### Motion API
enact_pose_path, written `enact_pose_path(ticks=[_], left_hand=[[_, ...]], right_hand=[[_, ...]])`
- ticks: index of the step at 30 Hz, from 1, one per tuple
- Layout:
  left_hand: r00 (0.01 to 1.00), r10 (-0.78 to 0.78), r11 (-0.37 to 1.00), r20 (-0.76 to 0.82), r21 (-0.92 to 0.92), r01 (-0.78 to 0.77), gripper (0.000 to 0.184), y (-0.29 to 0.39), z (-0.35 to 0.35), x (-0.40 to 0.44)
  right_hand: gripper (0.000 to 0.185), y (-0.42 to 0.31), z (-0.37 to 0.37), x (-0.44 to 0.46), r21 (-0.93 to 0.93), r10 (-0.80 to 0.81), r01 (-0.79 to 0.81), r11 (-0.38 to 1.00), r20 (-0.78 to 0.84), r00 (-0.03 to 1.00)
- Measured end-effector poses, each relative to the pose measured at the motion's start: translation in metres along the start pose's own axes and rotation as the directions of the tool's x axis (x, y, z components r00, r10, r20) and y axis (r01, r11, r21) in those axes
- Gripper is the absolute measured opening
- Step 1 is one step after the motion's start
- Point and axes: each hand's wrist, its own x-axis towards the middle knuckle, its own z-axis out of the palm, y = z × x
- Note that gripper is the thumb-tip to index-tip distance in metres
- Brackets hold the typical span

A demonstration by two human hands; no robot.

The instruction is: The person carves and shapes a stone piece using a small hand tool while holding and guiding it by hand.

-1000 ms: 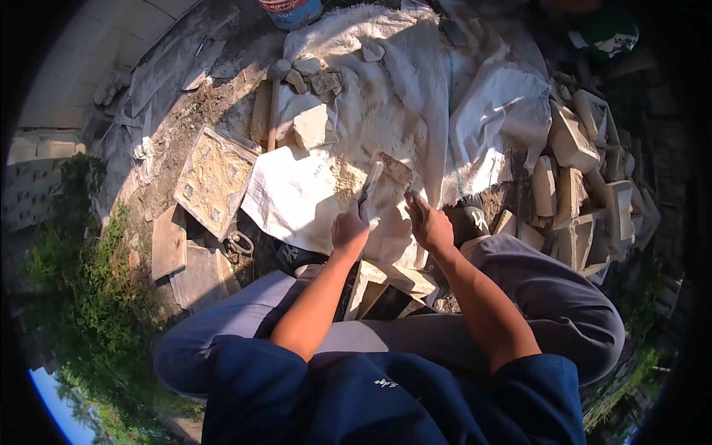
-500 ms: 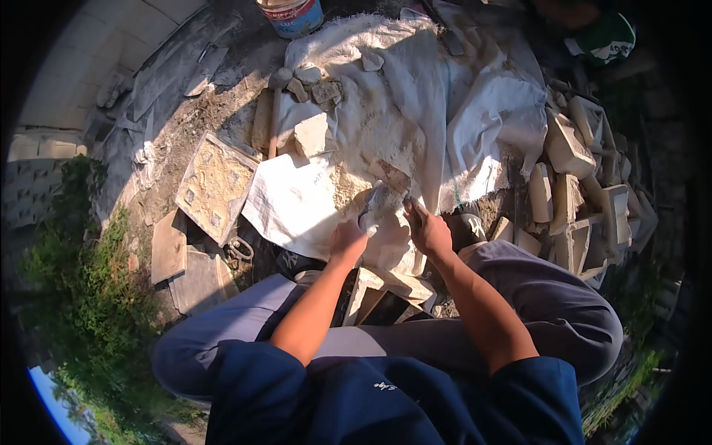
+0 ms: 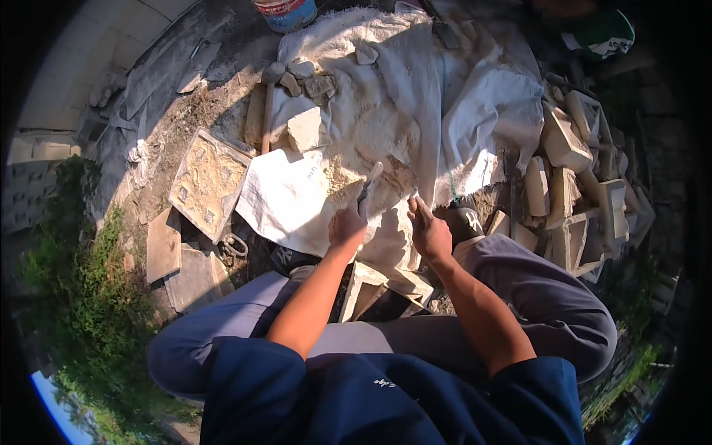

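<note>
My left hand [image 3: 346,225] is closed round the handle of a trowel [image 3: 374,176], whose pale blade points up and away from me. Beside it, my right hand [image 3: 432,233] is closed on a thin tool [image 3: 416,202], of which only a small part shows. Both hands are over the white sacking [image 3: 285,196], between my bent knees. Just beyond the tools a reddish-brown block [image 3: 400,175] lies partly in shadow, with pale crumbly powder [image 3: 340,176] to its left. A pale stone chunk [image 3: 305,130] rests farther up the sacking.
A powder-filled square tray [image 3: 210,185] and flat slabs [image 3: 164,245] lie left. A mallet [image 3: 273,73] is by small stones, with a paint bucket [image 3: 288,13] behind. Angular blocks [image 3: 565,141] are heaped right. Another person's green-and-white clothing [image 3: 604,35] shows top right.
The trowel has swung from over the powder, so its blade is upright again. The reddish-brown block appears lower in contrast and more shaded. The view has shifted slightly.
</note>
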Motion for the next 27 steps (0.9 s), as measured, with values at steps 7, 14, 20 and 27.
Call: enact_pose_path(ticks=[7, 14, 20, 27], left_hand=[[1.0, -0.025, 0.998, -0.011, 0.051, 0.026, 0.047, 0.01, -0.011, 0.001], [0.996, 0.075, 0.995, -0.044, 0.062, -0.072, 0.045, -0.007, 0.009, 0.021], [0.998, 0.061, 0.993, -0.011, 0.098, -0.06, 0.047, -0.009, 0.008, 0.007], [0.999, 0.035, 0.998, 0.036, 0.047, -0.037, 0.045, 0.008, 0.005, 0.0]], right_hand=[[0.04, 0.009, -0.002, 0.004, 0.0, 0.005, -0.005, 1.0, 0.032, 0.999], [0.041, 0.009, -0.007, 0.014, 0.01, -0.005, 0.004, 1.0, 0.009, 1.0], [0.041, 0.01, -0.008, 0.01, -0.007, 0.036, -0.036, 0.999, 0.068, 0.997], [0.04, 0.004, -0.012, 0.009, 0.002, 0.07, -0.07, 0.998, 0.068, 0.995]])
